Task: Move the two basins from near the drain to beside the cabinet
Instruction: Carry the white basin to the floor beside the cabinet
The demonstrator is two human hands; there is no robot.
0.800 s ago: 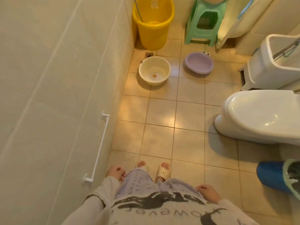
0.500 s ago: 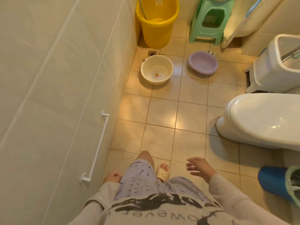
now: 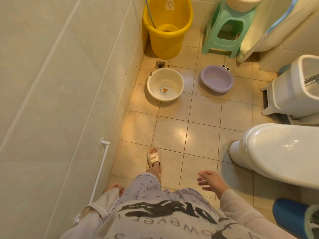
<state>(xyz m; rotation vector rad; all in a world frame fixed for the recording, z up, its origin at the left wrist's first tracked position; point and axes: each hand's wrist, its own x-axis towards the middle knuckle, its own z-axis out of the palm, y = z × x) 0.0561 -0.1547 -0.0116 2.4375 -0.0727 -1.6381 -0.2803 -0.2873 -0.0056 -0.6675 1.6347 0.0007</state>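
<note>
A cream round basin (image 3: pixel 164 84) with an orange print inside sits on the tiled floor just below the floor drain (image 3: pixel 160 64), close to the left wall. A purple oval basin (image 3: pixel 216 78) with cartoon eyes on its rim sits to its right. Both are well ahead of me. My right hand (image 3: pixel 211 182) hangs in front of my hip, fingers spread, holding nothing. My left hand (image 3: pixel 114 187) is by my left thigh, partly covered by the sleeve, fingers curled.
A yellow bucket (image 3: pixel 168 30) stands in the far left corner, a green plastic stool (image 3: pixel 227 30) beside it. A white toilet (image 3: pixel 279 152) fills the right side, a white bin (image 3: pixel 296 88) behind it. A white rail (image 3: pixel 101 169) runs along the left wall. A blue object (image 3: pixel 290 216) lies at bottom right.
I have stepped forward with my left foot, and the basins look nearer. My right hand has lifted from my side and opened. My left hand stays by my thigh.
</note>
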